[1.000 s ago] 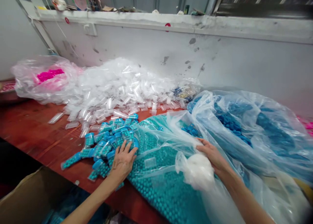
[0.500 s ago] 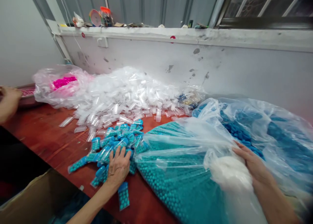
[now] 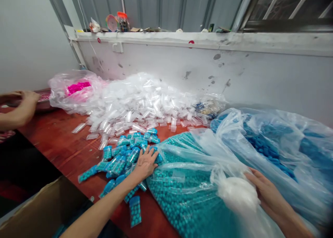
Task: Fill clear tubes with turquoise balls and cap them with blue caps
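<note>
My left hand (image 3: 147, 162) lies with fingers spread at the right side of a heap of small clear bottles (image 3: 117, 166) with blue caps, filled with turquoise beads. Its fingertips touch the bottles beside the edge of a large clear plastic bag (image 3: 179, 187) full of turquoise beads. On the right, my right hand (image 3: 266, 193) grips the bag's gathered film beside a bunched white part (image 3: 238, 194); its thumb is hidden. One filled bottle (image 3: 135, 212) lies apart near the table's front edge.
Empty clear bottles (image 3: 145, 99) form a big pile along the wall. A bag of blue caps (image 3: 265, 147) is at right, a bag with pink pieces (image 3: 78, 87) at left. Another person's hands (image 3: 27, 101) work over a tray at far left. An open cardboard box (image 3: 49, 206) stands below the red table (image 3: 59, 141).
My left hand has moved right and slightly up across the bottles toward the bead bag. My right hand stays at the bag, whose film has shifted. The other person's hands show more; the view has swung left.
</note>
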Tool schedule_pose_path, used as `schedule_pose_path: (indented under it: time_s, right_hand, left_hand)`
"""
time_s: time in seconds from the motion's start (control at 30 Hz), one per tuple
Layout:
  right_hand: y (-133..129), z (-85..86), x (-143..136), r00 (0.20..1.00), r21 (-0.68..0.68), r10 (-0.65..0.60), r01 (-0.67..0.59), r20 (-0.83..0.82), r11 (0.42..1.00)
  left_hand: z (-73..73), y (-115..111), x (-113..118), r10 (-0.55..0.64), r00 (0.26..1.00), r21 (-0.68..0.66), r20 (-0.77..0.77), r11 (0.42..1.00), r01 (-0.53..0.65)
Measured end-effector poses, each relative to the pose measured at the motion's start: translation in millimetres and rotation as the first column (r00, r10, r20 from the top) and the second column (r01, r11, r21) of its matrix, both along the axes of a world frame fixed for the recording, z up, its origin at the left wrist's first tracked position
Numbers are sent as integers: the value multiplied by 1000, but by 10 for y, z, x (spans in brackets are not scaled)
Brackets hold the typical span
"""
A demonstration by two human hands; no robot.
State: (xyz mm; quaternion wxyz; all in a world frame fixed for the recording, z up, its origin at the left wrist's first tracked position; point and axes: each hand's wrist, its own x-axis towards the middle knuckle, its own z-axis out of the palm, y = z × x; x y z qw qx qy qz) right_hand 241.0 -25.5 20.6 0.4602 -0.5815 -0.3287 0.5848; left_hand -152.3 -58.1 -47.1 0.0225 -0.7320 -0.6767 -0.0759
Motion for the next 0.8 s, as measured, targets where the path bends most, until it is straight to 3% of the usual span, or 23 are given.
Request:
schedule_pose_path:
  time_s: [0.17,0.33,0.5,0.67,0.8]
  right_hand:
    - [-27,-43,-37,1000,-27,-3,3,0,1000]
    - [-28,-50,-16,999,-16,-6,5,-36,1000]
    - [-49,76,-23,996,68,-46,52,-79,996]
    - [-52,246,-68,985,96,-141,151,-102,984]
    - [-38,380,9,975,177,-184,203,-122,963]
  left_hand:
    - [-9,-116,-62,30,1000,74,-1,997,-30]
    - [-63,-205,-204,61,998,63,26,996,-63]
    - [-121,-144,-204,252,968,116,4,961,-250]
    - [-97,11,7,137,991,114,-7,984,-135]
    - [-93,57,15,198,978,99,-60,976,-192]
